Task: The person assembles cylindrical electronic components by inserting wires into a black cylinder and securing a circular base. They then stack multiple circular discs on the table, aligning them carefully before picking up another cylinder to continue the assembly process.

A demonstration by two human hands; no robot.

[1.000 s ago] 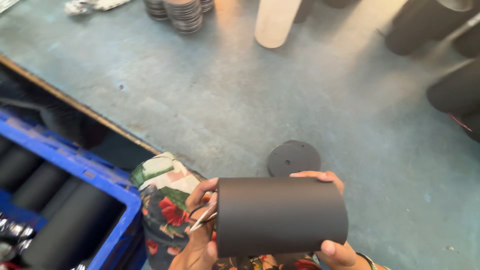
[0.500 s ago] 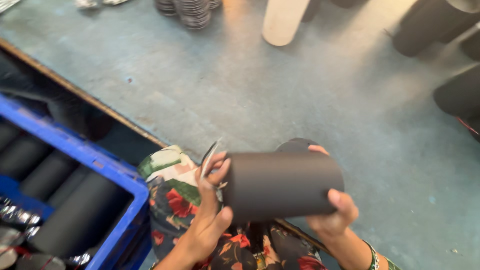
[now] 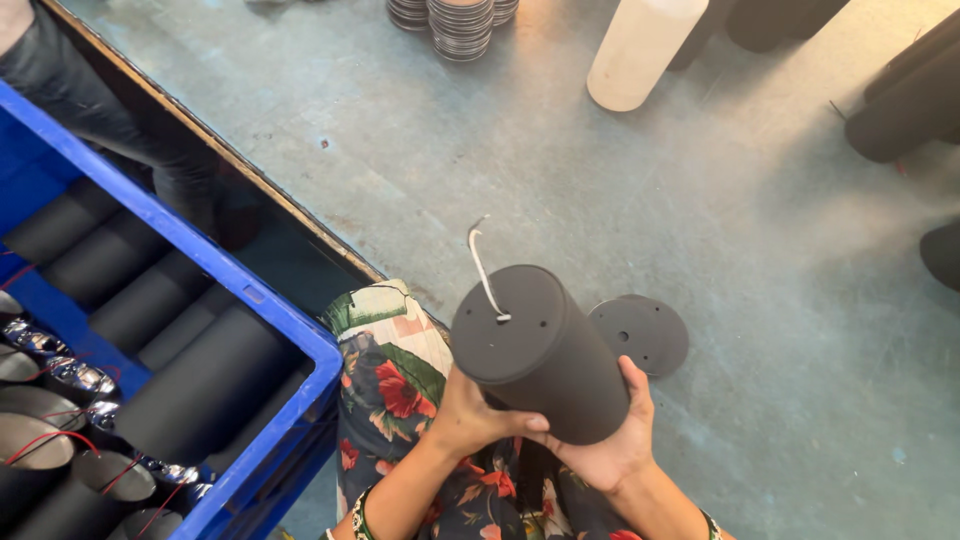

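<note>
Head view: black cylinder point(image 3: 545, 355) sat tilted over the lap, capped end up, white wire point(image 3: 483, 268) sticking out of its cap. Left hand point(image 3: 472, 412) and right hand point(image 3: 612, 440) both curled closed around its lower body, fingers underneath. Black disc point(image 3: 640, 333) lay on floor just right; blue crate point(image 3: 245, 300) left.

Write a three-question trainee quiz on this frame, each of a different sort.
1. True or false: both hands hold the black cylinder.
2. What sticks out of the cylinder's end cap? A) a white wire B) a red hose C) a screw
3. Fill in: the loose black disc lies on the ____.

Key:
1. True: the left hand and the right hand both grip it.
2. A, the wire.
3. Floor, just right of the cylinder.
</note>
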